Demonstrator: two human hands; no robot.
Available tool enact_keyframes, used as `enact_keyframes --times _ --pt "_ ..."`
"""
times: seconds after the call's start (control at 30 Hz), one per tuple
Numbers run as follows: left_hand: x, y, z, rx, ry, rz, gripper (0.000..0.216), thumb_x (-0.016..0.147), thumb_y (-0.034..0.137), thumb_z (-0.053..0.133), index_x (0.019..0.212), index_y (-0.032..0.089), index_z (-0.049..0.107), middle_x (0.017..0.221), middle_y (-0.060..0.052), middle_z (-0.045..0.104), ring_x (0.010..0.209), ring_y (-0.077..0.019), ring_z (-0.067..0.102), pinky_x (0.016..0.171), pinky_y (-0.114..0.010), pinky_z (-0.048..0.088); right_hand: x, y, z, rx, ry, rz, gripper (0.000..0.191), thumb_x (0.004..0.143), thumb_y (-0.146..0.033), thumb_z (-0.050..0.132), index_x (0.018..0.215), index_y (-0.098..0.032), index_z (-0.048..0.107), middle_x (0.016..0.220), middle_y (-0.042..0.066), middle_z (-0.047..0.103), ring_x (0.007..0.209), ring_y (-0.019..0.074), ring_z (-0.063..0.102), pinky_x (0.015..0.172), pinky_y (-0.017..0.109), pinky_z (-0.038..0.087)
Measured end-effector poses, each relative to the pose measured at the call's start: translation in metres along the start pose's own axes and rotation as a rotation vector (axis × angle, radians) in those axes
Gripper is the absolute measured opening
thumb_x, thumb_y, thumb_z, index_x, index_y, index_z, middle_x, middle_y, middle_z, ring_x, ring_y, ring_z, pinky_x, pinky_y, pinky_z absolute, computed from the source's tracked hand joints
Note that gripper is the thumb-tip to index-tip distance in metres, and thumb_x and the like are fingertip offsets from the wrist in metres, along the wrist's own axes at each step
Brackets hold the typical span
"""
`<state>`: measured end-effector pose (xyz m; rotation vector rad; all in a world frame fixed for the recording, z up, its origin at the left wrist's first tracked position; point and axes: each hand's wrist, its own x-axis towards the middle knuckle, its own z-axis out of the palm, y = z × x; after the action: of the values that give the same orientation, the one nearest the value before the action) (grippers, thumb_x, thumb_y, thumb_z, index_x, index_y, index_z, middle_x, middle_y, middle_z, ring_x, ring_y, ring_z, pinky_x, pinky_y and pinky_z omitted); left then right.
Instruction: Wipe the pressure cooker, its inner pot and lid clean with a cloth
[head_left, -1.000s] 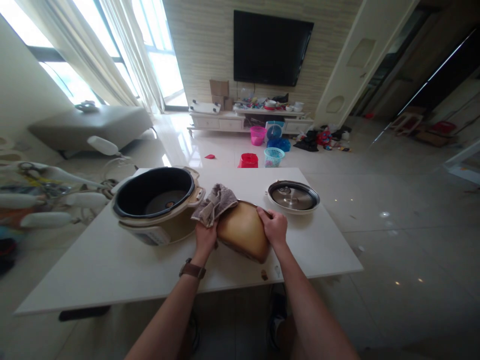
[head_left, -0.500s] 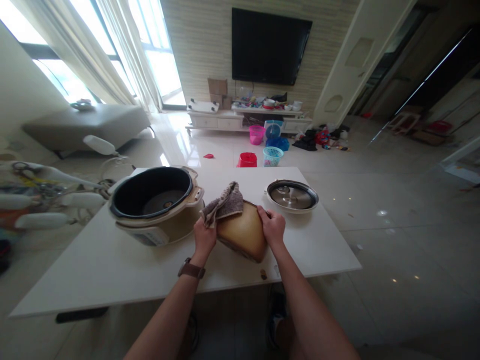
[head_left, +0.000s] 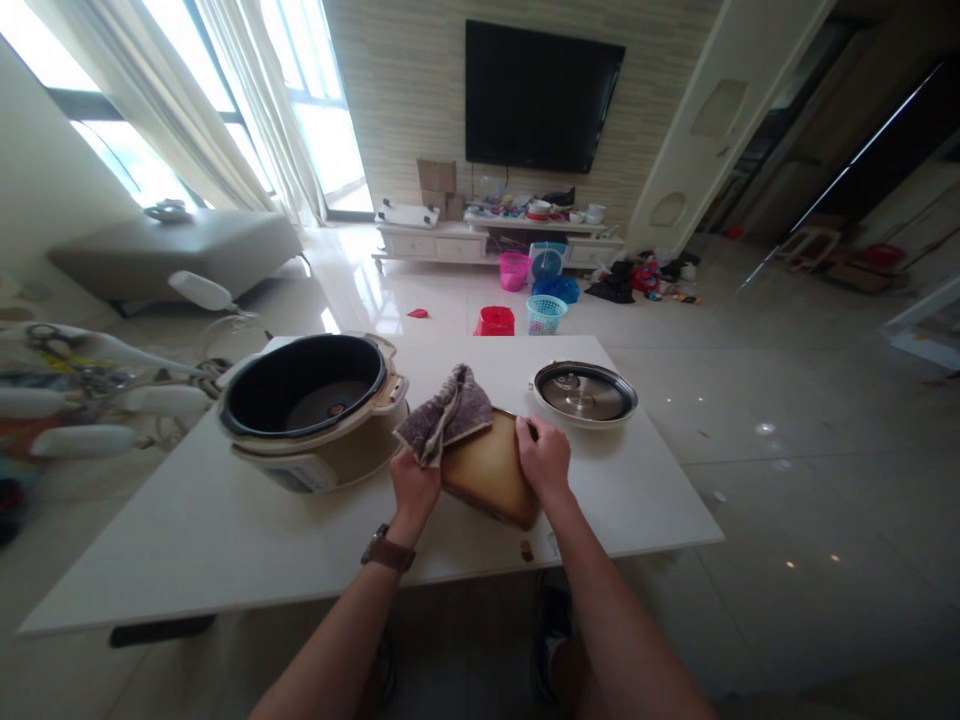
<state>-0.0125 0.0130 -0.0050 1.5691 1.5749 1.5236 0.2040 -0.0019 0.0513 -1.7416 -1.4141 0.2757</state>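
Note:
A golden-brown inner pot (head_left: 489, 470) is tilted between my hands above the table's front half, its opening turned away from me. My right hand (head_left: 546, 455) is closed on the pot's right rim. At the left side, my left hand (head_left: 415, 488) is closed round a grey-brown cloth (head_left: 452, 412) that drapes over the rim; its fingertips are hidden. To the left stands the electric pressure cooker body (head_left: 315, 455), uncovered and dark inside. The cooker lid (head_left: 583, 393) lies to the right with its metal underside up.
All of this is on a white table (head_left: 225, 545). A small dark brown piece (head_left: 526, 551) lies near its front edge. Beyond the far edge stand a red stool (head_left: 495, 321) and a light-blue basket (head_left: 546, 314). Cables and white objects crowd the left.
The pot has turned and shifted slightly right in my hands. The cloth has spread further over its rim, and my left hand has moved a little right with it.

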Motion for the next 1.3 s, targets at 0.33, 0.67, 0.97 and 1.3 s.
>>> enact_keyframes --times 0.33,0.67,0.97,1.3 --pt "0.005 -0.003 0.006 -0.102 -0.011 -0.032 0.031 0.086 0.035 0.067 0.107 0.016 0.079 0.112 -0.013 0.08 0.114 -0.0324 0.074 0.11 -0.047 0.054 0.002 0.008 -0.001 0.098 0.036 0.131 0.067 0.089 -0.076 0.055 0.052 -0.023 0.038 0.051 -0.004 0.036 0.057 0.0128 0.033 0.06 0.031 0.023" --pt "0.01 -0.032 0.019 -0.268 0.084 -0.366 0.043 0.079 0.033 0.075 0.12 0.017 0.076 0.127 -0.013 0.077 0.126 -0.0326 0.07 0.115 -0.051 0.05 0.004 0.015 0.001 0.15 0.052 0.12 0.068 0.089 -0.076 0.056 0.054 -0.023 0.031 0.052 -0.005 0.031 0.057 0.0121 0.031 0.06 0.03 0.024" --pt "-0.003 0.023 -0.01 -0.084 -0.207 0.341 0.035 0.084 0.03 0.068 0.116 0.02 0.079 0.131 -0.012 0.076 0.134 -0.0321 0.066 0.119 -0.047 0.048 0.003 0.012 0.004 0.123 0.04 0.132 0.067 0.09 -0.076 0.052 0.053 -0.023 0.036 0.052 -0.005 0.034 0.058 0.012 0.032 0.059 0.03 0.024" --pt "0.02 -0.01 -0.005 -0.056 -0.077 -0.054 0.034 0.08 0.036 0.069 0.104 0.015 0.08 0.111 -0.015 0.081 0.113 -0.033 0.075 0.108 -0.046 0.055 0.0 0.014 0.01 0.196 0.056 0.132 0.067 0.088 -0.074 0.056 0.054 -0.024 0.03 0.055 -0.006 0.026 0.058 0.0108 0.028 0.058 0.029 0.023"
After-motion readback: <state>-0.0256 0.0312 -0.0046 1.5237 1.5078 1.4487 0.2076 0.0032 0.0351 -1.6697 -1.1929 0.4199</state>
